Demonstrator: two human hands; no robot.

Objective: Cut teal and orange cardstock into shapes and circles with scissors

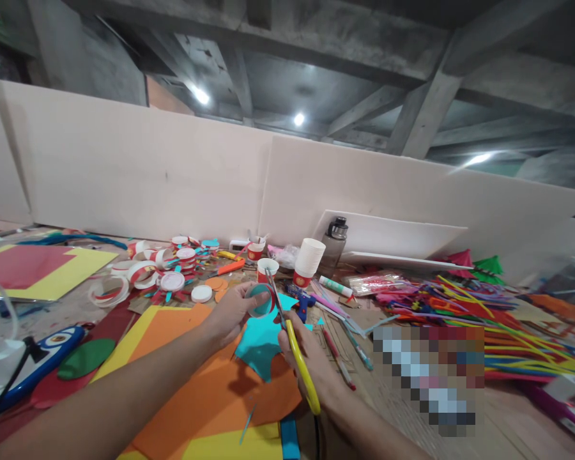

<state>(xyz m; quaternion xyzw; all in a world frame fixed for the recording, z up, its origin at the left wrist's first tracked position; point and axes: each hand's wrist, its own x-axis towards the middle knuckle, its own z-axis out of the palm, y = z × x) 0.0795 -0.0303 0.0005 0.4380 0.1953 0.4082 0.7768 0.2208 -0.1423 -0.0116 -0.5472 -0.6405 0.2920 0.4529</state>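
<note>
Your left hand (230, 314) has its thumb and fingers pinched on the rim of a short round cup piece (264, 308) with teal showing inside it, and your right hand (303, 342) is closed around the yellow-handled scissors (293, 340). The relation that matters is between blades and rim: the cup piece lies ahead and to the left of your right hand, in your left fingertips, with the blades at its right-hand edge. The scissors' long axis runs slantwise, from the handle loops near your right wrist, away from you and leftward, so the tips point past the cup piece. Your left hand is the nearer to it, being on it; your right reaches it only through the blades. In this view the blades overlap the rim, but you can't tell whether they touch it, nor how far they are parted. Below and between your hands lies a cut teal sheet (256, 345), over the orange paper (191, 390) that spreads under your left forearm. Just beyond your right hand sits a blue glue gun (305, 308), with a stack of paper cups (311, 255) farther off and a single cup (267, 264) directly ahead, beyond the blade tips. Well to the right of your right hand are the colored pipe cleaners (522, 345); a white disc (202, 293) lies left of your left hand.
</note>
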